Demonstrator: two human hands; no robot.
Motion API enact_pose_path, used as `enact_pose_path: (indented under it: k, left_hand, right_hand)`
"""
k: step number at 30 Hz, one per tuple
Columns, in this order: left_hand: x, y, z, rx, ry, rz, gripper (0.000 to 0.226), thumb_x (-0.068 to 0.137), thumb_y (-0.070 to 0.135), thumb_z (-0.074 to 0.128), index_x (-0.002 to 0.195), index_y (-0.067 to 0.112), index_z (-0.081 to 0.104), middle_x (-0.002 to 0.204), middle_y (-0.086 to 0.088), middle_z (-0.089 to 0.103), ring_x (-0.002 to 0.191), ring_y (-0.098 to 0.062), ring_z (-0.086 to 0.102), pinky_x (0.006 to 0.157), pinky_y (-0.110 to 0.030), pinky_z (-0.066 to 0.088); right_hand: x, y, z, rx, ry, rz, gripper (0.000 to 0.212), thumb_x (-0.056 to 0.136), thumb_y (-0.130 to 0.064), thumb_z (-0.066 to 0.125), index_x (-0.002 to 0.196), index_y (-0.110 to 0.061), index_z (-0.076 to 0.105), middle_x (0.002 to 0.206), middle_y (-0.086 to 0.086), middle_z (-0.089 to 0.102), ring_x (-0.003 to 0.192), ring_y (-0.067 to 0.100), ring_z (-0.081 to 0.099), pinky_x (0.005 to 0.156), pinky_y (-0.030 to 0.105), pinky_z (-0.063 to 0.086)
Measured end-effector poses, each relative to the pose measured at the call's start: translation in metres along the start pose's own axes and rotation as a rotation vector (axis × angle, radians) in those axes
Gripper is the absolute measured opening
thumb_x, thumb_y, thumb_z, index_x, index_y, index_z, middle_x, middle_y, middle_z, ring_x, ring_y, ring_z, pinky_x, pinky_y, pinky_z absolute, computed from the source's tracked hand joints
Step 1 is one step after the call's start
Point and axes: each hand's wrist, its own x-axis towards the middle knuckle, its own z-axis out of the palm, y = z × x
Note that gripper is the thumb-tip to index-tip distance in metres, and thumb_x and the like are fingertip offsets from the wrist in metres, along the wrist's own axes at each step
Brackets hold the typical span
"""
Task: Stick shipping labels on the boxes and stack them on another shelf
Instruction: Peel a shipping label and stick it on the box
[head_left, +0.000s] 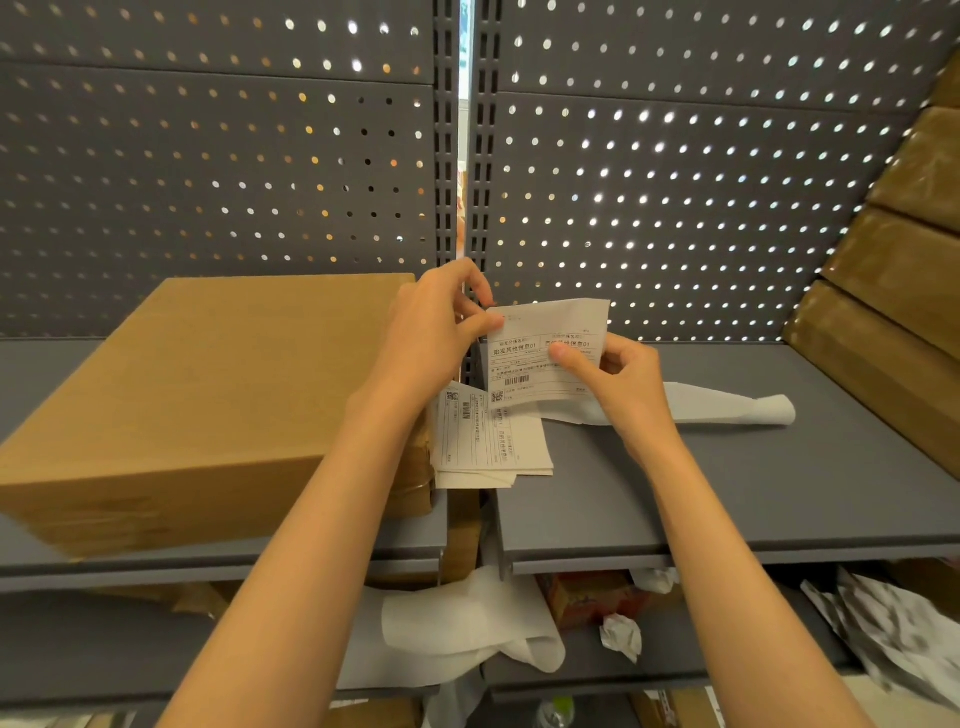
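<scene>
shipping label (545, 353) held up in the air between both hands, over the gap where the two grey shelves meet, printed face toward the camera. step in hand looks like peeling: label being parted from its backing at the top left corner, not yet stuck on anything.

left hand (441, 327) pinches that top left corner, thumb and forefinger closed on the paper edge, other fingers curled. right hand (618, 379) grips the right side of the label, thumb pressed on the printed face, fingers curled behind.

next move, as a guess: free the label whole, then carry it left and smooth it flat on the top of the cardboard box (208, 395), which lies on the left shelf (31, 374), top face bare.

small pile of spare labels (483, 441) lies just beside the box. peeled backing strip (727, 405) lies on the right shelf (779, 493). stacked boxes (904, 260) at far right. crumpled paper (467, 623) on the lower shelf.
</scene>
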Motion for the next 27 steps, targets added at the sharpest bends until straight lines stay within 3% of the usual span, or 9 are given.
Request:
enact_pose_path:
  k: [6,15,27]
  left_hand:
    - [0.0018,-0.0011,0.002,0.034,0.012,-0.012,0.018,0.081,0.027,0.071,0.071,0.029,0.056,0.076,0.009,0.065,0.083,-0.018,0.061,0.08,-0.043,0.051]
    - [0.0018,-0.0008,0.0029,0.037,0.027,-0.002,0.01,0.082,0.027,0.07,0.075,0.025,0.063,0.076,0.008,0.063,0.083,-0.02,0.059,0.078,-0.043,0.051]
    - [0.0011,0.0004,0.0016,0.008,0.095,-0.006,0.009,0.086,0.024,0.065,0.078,0.024,0.061,0.08,0.007,0.062,0.082,-0.018,0.059,0.077,-0.036,0.05]
  right_hand:
    - [0.0001,0.0028,0.0005,-0.008,0.012,0.016,0.019,0.081,-0.022,0.073,0.098,-0.014,0.072,0.096,-0.004,0.073,0.088,0.008,0.07,0.077,0.023,0.056]
    - [-0.0009,0.004,0.0,-0.045,0.02,0.034,0.006,0.08,-0.024,0.074,0.086,-0.022,0.071,0.088,-0.007,0.073,0.084,0.011,0.07,0.075,0.029,0.058]
    - [-0.0018,0.0024,0.0022,-0.111,0.064,0.062,0.029,0.074,-0.032,0.078,0.087,-0.006,0.071,0.087,0.008,0.073,0.087,0.03,0.067,0.077,0.046,0.056]
